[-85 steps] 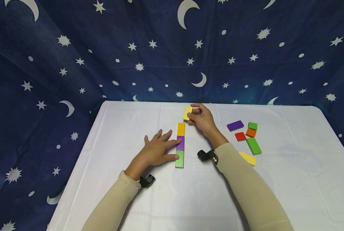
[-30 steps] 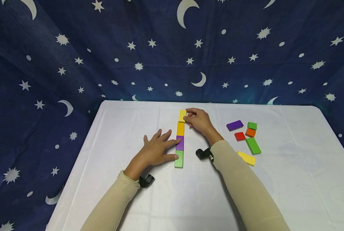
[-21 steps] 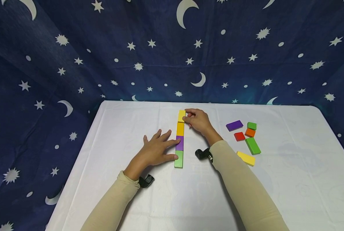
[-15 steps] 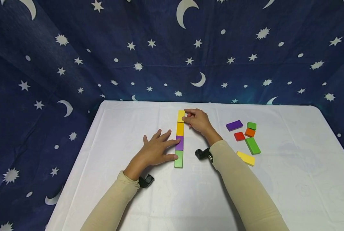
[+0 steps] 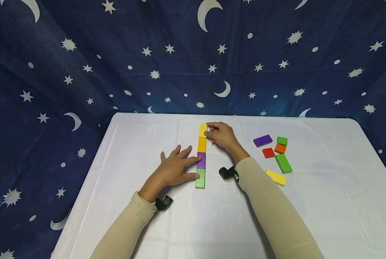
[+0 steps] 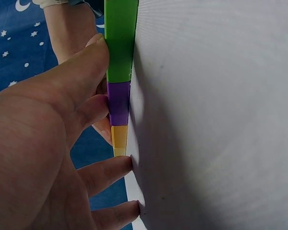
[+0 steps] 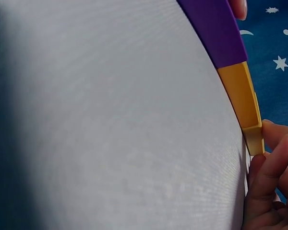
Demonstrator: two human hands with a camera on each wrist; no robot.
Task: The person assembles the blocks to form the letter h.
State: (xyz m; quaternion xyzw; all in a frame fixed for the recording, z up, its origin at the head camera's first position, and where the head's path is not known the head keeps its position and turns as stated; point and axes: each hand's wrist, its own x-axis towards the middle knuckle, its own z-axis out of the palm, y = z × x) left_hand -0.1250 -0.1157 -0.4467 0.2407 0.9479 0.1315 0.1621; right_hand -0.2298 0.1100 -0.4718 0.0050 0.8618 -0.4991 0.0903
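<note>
On the table, a straight row of blocks runs away from me: a green block (image 5: 200,178) nearest, then a purple block (image 5: 201,160), an orange-yellow block (image 5: 202,145) and a yellow block (image 5: 203,130) at the far end. My left hand (image 5: 171,168) lies left of the row with fingers spread; its thumb presses the green block and its index finger the purple one. My right hand (image 5: 223,136) pinches the yellow block between thumb and fingers from the right. In the right wrist view the yellow block (image 7: 254,140) meets the end of the orange-yellow block (image 7: 241,96).
Loose blocks lie to the right: a purple one (image 5: 263,140), a red one (image 5: 268,153), an orange one (image 5: 280,148), a small green one (image 5: 282,140), a longer green one (image 5: 283,163) and a yellow piece (image 5: 276,177) beside the right sleeve (image 5: 270,201). A starry curtain (image 5: 180,82) hangs behind the table.
The right hand has brought the yellow block left and down to the row's far end, then nudged it into line with the orange-yellow block. The left hand has stayed in place.
</note>
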